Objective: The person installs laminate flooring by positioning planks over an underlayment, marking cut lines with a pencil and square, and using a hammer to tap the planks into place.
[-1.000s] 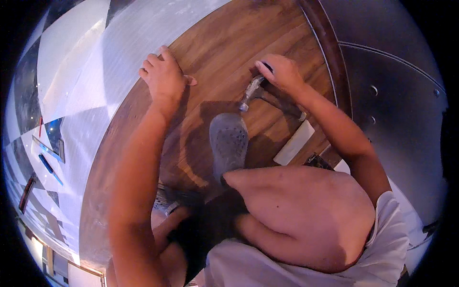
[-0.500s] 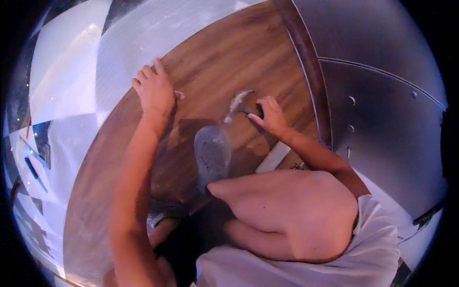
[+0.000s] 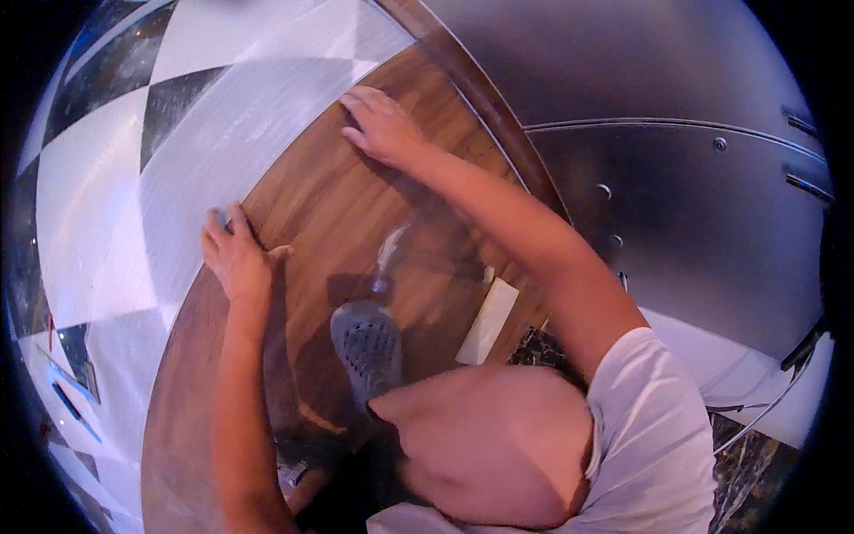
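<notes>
A wide brown wood-grain board (image 3: 325, 214) lies flat beneath me, its long left edge meeting the paler tiled floor. My left hand (image 3: 236, 258) rests on that edge, fingers spread over the rim and thumb on the board. Farther up the same edge, my right hand (image 3: 382, 125) lies with its fingers stretched to the rim and holds nothing. A claw hammer (image 3: 390, 251) lies on the board between my arms, its handle dark in shadow. Just nearer than its head, my grey perforated shoe (image 3: 366, 345) stands on the board.
A whitish block (image 3: 489, 322) lies right of my foot. Large metal-looking doors (image 3: 676, 205) rise on the right behind a brown strip (image 3: 498, 98). Black and white tiles (image 3: 98, 196) spread to the left, with a blue-edged tool (image 3: 76, 409) on them. A cable (image 3: 756, 414) runs at lower right.
My right hand has let go of the hammer and reached forward and left to the board's edge. The hammer now lies on the board. My left hand stays on the edge; the view has shifted.
</notes>
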Tool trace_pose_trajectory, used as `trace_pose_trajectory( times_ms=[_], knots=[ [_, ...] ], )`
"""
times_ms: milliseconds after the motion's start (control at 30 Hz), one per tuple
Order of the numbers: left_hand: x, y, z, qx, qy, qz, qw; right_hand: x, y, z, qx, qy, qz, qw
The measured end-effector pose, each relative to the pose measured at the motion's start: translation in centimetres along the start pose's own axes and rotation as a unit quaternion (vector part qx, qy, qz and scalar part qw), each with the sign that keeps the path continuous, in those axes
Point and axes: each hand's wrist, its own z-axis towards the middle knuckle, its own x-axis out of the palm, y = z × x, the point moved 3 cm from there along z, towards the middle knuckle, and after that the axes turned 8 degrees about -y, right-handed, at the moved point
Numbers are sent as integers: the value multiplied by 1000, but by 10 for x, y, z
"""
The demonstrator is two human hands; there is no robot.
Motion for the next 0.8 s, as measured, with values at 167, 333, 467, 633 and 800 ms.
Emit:
trace_pose_trajectory(
  times_ms=[167, 333, 467, 633, 800],
  knots=[
    [7, -6, -1, -3, -58, -16, 998, 25, -13, 23, 20, 82, 21, 996],
    [15, -7, -4, -23, -42, -26, 999, 17, -9, 16, 36, 57, 46, 997],
    [21, -10, -6, -25, -47, -5, 999, 25, -6, 11, 0, 17, 36, 999],
    [26, -10, -7, -30, -19, 10, 999, 43, -18, -5, -107, 37, -34, 993],
    [3, 23, -6, 74, 53, -72, 993, 41, -16, -3, 25, 81, 24, 996]
  ],
)
